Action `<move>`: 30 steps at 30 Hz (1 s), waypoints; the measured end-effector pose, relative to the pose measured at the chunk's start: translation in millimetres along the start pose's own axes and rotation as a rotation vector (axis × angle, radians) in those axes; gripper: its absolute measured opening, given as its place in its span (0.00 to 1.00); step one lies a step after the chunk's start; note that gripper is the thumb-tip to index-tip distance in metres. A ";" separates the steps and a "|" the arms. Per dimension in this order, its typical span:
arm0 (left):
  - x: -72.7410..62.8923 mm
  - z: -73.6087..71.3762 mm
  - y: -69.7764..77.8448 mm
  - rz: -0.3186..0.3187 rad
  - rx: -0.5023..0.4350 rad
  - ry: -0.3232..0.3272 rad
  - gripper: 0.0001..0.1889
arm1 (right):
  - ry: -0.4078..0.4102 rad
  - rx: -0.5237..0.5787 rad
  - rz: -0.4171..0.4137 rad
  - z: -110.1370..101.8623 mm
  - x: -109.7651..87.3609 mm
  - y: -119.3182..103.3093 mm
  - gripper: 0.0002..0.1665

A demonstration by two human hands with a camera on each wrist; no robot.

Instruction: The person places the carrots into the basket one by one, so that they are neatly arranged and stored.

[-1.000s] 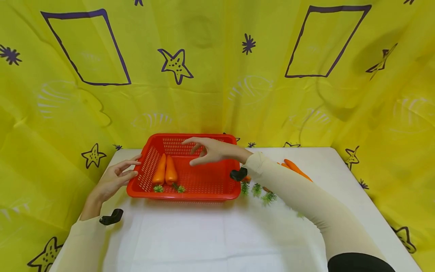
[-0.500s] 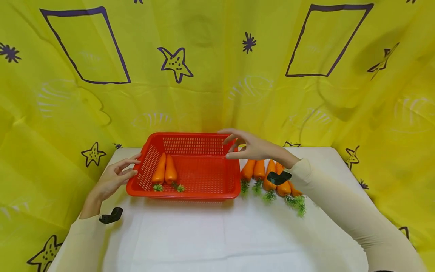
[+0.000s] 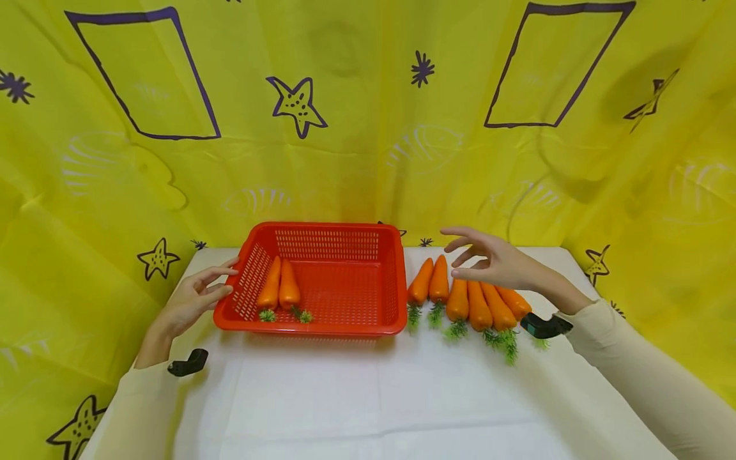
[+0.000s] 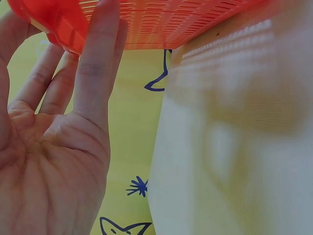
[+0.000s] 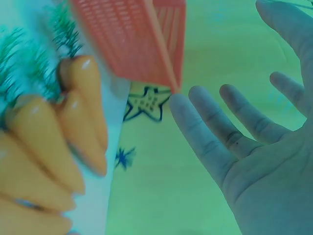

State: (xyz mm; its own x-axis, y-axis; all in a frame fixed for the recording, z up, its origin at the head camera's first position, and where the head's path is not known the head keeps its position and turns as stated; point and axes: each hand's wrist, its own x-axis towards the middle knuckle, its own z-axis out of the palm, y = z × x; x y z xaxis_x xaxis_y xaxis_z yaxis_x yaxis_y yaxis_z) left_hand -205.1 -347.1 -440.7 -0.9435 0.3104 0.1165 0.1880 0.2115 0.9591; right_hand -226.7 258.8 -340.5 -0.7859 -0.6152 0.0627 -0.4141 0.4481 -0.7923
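A red plastic basket (image 3: 351, 331) with slotted sides stands on the white table. Inside it, two orange carrots (image 3: 290, 291) with short green tops lie side by side at the left. My left hand (image 3: 186, 306) touches the basket's left rim with its fingertips and thumb, the fingers fairly straight. To the right of the basket, several more carrots (image 3: 458, 303) lie in a row, leafy tops toward me. My right hand (image 3: 497, 260) is over the far ends of this row, fingers spread and relaxed, holding nothing. In the right wrist view its palm (image 5: 279, 181) shows bare beside the carrots.
A yellow curtain (image 3: 345, 172) with drawn starfish and fish surrounds the table's back and sides. The white tablecloth (image 3: 322, 396) stretches in front of the basket. Small black devices (image 3: 543, 326) sit at both wrists.
My right hand has moved right, from above the basket's interior to over the carrot row, bringing the row into view. The left hand and the basket stay in place.
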 end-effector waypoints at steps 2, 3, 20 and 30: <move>-0.1 0.6 0.4 -0.001 0.001 0.000 0.17 | 0.019 -0.012 0.011 -4.1 -11.0 4.1 0.44; -0.2 0.8 0.7 0.000 0.005 0.000 0.17 | 0.031 -0.013 0.014 -6.2 -16.3 6.5 0.44; -0.7 -1.9 2.1 0.034 -0.029 -0.019 0.17 | 0.167 -0.132 0.084 -24.5 -73.6 49.2 0.42; 0.8 -0.5 3.8 0.010 -0.016 -0.015 0.17 | 0.175 -0.071 0.120 -29.9 -77.3 71.5 0.42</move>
State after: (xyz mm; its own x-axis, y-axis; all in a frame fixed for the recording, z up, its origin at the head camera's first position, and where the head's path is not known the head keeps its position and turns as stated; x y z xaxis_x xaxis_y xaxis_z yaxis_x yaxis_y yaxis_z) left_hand -205.2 -346.5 -436.8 -0.9374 0.3259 0.1225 0.1931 0.1936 0.9619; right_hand -209.3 357.7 -383.8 -0.8967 -0.4354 0.0800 -0.3393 0.5600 -0.7558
